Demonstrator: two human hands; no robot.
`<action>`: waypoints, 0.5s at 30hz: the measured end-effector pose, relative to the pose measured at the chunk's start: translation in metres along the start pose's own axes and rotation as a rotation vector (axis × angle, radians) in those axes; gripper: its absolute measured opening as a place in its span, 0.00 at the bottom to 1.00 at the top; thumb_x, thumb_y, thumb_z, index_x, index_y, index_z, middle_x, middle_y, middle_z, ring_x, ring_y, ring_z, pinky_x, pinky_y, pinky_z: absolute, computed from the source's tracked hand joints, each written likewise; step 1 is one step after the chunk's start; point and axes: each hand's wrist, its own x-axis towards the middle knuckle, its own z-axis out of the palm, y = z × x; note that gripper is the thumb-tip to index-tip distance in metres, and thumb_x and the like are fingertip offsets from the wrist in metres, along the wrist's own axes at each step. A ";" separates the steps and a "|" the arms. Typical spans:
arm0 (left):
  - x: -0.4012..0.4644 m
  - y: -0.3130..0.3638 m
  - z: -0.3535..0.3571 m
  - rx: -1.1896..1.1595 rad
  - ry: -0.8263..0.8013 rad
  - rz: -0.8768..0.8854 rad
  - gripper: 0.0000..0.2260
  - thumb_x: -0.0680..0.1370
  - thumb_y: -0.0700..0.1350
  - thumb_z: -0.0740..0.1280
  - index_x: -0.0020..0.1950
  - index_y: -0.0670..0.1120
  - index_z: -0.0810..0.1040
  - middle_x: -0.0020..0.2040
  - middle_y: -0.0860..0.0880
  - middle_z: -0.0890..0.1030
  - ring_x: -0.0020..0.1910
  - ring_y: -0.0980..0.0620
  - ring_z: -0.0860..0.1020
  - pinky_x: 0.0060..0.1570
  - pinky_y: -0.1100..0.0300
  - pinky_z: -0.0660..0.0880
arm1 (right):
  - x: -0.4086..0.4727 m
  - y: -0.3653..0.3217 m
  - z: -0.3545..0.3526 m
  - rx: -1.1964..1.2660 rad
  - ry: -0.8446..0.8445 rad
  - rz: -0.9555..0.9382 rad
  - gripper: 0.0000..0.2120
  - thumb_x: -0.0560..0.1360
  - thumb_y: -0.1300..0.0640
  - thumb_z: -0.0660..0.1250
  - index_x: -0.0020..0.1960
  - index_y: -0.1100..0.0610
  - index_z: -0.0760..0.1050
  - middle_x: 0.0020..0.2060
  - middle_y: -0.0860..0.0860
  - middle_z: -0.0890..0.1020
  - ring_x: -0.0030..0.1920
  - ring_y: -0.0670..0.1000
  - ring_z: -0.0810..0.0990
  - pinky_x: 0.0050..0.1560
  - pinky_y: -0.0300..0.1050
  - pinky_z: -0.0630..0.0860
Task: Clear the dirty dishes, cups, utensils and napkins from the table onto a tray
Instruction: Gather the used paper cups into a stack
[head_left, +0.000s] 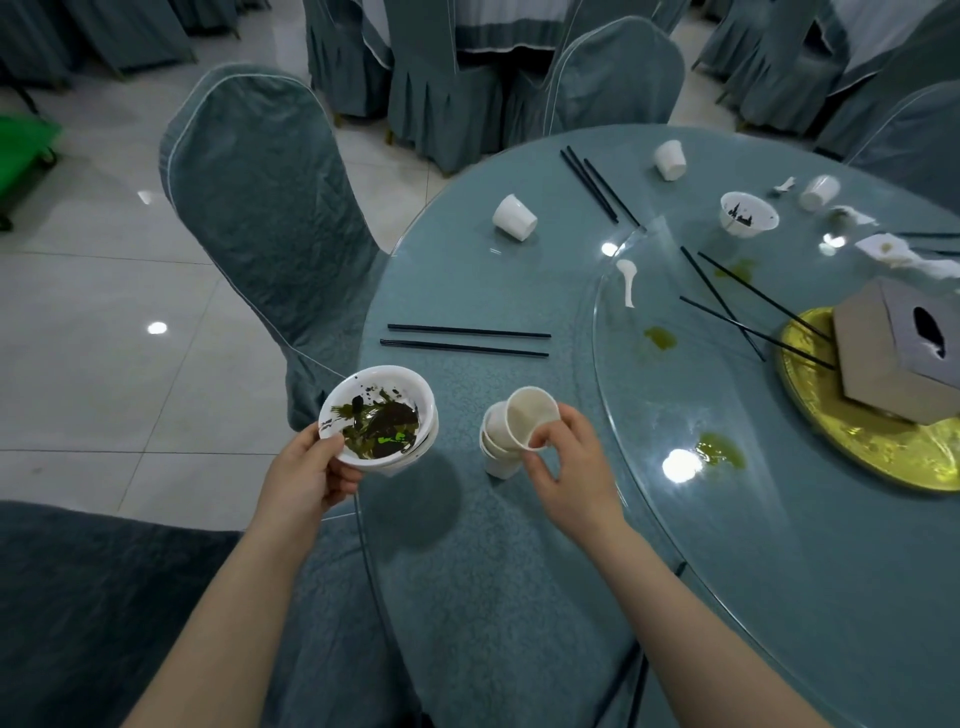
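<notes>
Cups (511, 428) nested, mouth tilted up-right, pinched by right hand (569, 470); left hand (306, 475) grips bowls (379, 415).

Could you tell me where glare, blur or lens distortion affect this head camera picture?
Head view: ceiling lights leave bright glare spots on the glass turntable and the floor tiles; the tissue box and crumpled napkins at the right edge look smeared; the wide lens bends the chairs and the table rim; the hands are sharp.
</notes>
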 end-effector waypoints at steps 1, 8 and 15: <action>-0.002 0.000 -0.003 -0.006 0.004 0.001 0.09 0.82 0.43 0.59 0.55 0.49 0.78 0.29 0.48 0.77 0.27 0.54 0.74 0.32 0.60 0.74 | -0.003 0.000 0.003 -0.014 0.005 0.009 0.05 0.73 0.61 0.69 0.44 0.58 0.73 0.57 0.49 0.72 0.57 0.50 0.72 0.53 0.35 0.64; -0.012 0.004 -0.027 -0.017 0.041 0.003 0.08 0.82 0.43 0.59 0.52 0.50 0.78 0.27 0.49 0.77 0.27 0.54 0.74 0.33 0.59 0.74 | -0.009 0.004 0.018 -0.168 -0.182 0.151 0.14 0.71 0.47 0.72 0.47 0.54 0.71 0.72 0.53 0.63 0.68 0.54 0.66 0.62 0.46 0.67; -0.022 0.008 -0.046 -0.036 0.037 0.016 0.08 0.81 0.43 0.59 0.52 0.50 0.77 0.26 0.49 0.77 0.29 0.52 0.73 0.36 0.57 0.73 | -0.006 -0.011 0.019 -0.161 -0.131 0.282 0.09 0.70 0.55 0.72 0.43 0.52 0.71 0.46 0.49 0.74 0.45 0.51 0.73 0.41 0.41 0.63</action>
